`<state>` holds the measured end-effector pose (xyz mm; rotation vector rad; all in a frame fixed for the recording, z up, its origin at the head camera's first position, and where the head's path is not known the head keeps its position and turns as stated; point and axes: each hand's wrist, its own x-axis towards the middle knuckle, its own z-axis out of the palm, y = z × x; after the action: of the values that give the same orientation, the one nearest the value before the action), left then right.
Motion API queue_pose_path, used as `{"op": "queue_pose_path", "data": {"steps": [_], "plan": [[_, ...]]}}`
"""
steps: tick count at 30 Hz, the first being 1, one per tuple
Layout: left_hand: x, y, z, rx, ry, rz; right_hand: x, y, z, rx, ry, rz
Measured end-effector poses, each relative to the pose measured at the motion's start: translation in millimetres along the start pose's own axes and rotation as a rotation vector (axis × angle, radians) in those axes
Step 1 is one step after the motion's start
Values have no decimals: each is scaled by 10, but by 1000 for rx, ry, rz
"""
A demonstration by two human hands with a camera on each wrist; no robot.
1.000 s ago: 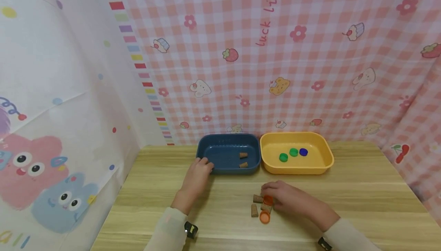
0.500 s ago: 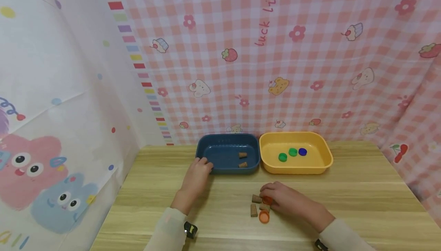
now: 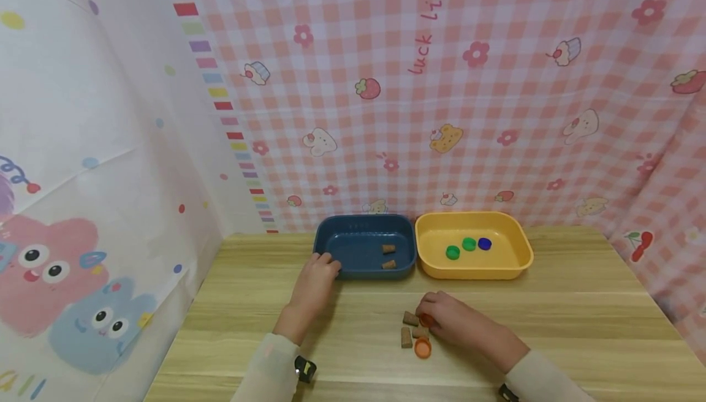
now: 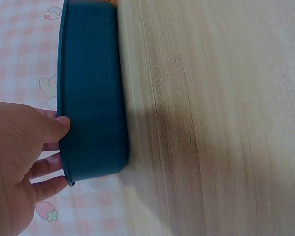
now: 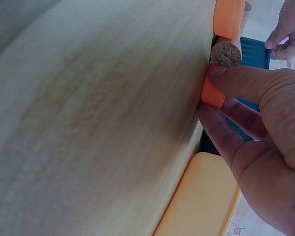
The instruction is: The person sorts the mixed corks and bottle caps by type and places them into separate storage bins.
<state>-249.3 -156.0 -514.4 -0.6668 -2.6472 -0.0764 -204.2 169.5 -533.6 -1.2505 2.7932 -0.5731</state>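
My left hand (image 3: 315, 280) holds the near left corner of the dark blue tray (image 4: 93, 88). In the left wrist view its thumb lies on the outer wall, with the other fingers over the rim. On the table, my right hand (image 3: 458, 322) pinches an orange bottle cap (image 5: 212, 91) between thumb and fingers, partly hiding it. Close by lie several corks, among them one cork (image 3: 410, 318) beside the pinched cap and another cork (image 3: 406, 337) to the left. A second orange bottle cap (image 3: 423, 348) rests nearest the table's front. Two corks (image 3: 388, 249) lie inside the blue tray.
Right of the blue tray stands a yellow tray (image 3: 474, 274), touching or almost touching it. It contains two green caps (image 3: 453, 252) and one blue cap (image 3: 484, 244). A checked cloth (image 3: 353, 120) hangs behind the wooden table (image 3: 573, 322).
My right hand has shifted slightly left and its fingers have closed on the orange bottle cap. The cork beneath that cap has slid a little left. My left hand stays on the tray.
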Motion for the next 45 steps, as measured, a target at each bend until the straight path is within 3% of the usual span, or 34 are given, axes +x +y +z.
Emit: {"op": "queue_pose_path", "data": {"steps": [26, 45], "plan": [[-31, -25, 43, -21, 14, 0, 102, -68, -15, 39, -58, 68], [3, 7, 18, -26, 39, 6, 18, -45, -41, 34, -14, 42]]}}
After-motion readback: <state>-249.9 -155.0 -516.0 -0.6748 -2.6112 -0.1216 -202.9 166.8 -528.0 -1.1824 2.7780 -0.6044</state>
